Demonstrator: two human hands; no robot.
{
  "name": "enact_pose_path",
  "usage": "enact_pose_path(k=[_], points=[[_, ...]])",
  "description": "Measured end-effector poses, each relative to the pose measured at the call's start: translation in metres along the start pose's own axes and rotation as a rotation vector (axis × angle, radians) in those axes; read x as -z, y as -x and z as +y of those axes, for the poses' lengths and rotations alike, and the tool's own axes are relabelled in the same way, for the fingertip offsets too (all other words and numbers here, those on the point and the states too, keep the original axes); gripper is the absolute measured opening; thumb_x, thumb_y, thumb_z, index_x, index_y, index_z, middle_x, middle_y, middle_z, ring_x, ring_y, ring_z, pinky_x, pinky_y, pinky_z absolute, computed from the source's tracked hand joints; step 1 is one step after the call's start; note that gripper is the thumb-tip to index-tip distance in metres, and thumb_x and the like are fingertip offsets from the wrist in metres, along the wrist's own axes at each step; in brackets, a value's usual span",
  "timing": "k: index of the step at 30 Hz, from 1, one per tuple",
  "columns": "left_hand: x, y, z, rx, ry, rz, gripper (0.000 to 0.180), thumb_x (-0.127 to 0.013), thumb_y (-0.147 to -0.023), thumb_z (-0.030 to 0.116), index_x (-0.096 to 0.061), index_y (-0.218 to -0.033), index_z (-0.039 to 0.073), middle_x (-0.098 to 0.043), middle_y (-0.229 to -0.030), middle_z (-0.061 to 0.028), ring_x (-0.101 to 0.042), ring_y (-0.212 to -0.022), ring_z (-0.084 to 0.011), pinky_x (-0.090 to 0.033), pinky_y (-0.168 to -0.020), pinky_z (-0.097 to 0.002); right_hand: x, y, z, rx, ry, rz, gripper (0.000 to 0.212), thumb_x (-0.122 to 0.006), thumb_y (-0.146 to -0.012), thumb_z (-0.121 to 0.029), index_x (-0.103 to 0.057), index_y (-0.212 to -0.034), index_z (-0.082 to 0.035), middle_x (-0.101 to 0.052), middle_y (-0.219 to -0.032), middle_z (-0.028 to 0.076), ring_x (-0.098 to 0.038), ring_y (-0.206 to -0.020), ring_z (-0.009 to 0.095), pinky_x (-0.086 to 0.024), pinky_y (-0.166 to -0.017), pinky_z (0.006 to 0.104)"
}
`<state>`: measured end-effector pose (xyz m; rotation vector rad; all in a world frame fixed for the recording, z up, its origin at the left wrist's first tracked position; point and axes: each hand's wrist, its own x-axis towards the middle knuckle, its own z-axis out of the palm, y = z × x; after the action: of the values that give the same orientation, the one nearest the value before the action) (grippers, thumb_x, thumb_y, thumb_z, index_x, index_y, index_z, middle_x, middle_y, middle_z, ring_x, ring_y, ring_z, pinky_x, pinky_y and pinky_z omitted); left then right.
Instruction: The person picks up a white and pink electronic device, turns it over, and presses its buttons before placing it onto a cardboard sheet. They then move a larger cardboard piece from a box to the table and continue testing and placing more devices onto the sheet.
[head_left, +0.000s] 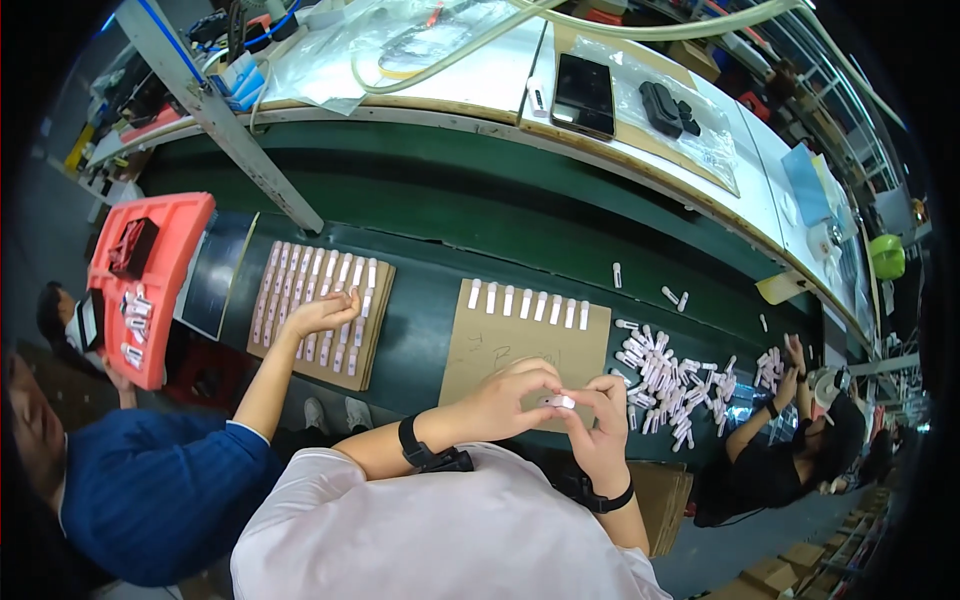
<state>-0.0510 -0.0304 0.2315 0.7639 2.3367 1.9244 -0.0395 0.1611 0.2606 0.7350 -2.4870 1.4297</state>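
In front of my chest, both hands meet on a small pale stick-shaped device (557, 401) with a white end. My left hand (505, 398) pinches it from the left, covering part of it. The fingertips of my right hand (602, 425) close on its white end. Just beyond my hands lies a brown cardboard sheet (470, 350) with handwriting on it. Along its far edge stands a single row of similar pink-and-white devices (525, 303). To the right, a loose heap of the same devices (655, 375) lies on the dark green bench.
On the left, a person in blue reaches a hand (325, 313) over another cardboard sheet (340, 376) with rows of devices. A red tray (180, 240) sits beyond. A person in black (770, 450) works at right. A raised white shelf (460, 90) holds a tablet (583, 95).
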Motion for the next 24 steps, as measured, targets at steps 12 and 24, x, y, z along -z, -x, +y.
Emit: enact_pose_path(k=[12,24], points=[[-0.103,-0.052,-0.011,-0.21,-0.359,0.0,0.022,-0.075,-0.073,0.009,-0.068,-0.094,0.012,-0.056,-0.085,-0.0041,-0.057,-0.084,-0.0236,-0.042,-0.085,-0.037,0.074,0.014,0.124,-0.848,-1.09,-0.367,0.027,-0.059,-0.095,-0.009,-0.056,-0.12,-0.001,-0.06,-0.094,0.001,-0.058,-0.087,0.009,-0.048,-0.076,0.024],[-0.119,-0.035,-0.046,0.223,-0.623,0.04,0.033,-0.072,-0.077,0.01,-0.064,-0.109,0.007,-0.064,-0.099,-0.0095,-0.06,-0.096,-0.03,-0.045,-0.087,-0.041,0.038,-0.039,0.328,-0.377,-0.168,-0.306,0.018,-0.064,-0.089,-0.015,-0.058,-0.101,-0.002,-0.067,-0.083,0.008,-0.065,-0.073,0.02,-0.05,-0.065,0.0307]])
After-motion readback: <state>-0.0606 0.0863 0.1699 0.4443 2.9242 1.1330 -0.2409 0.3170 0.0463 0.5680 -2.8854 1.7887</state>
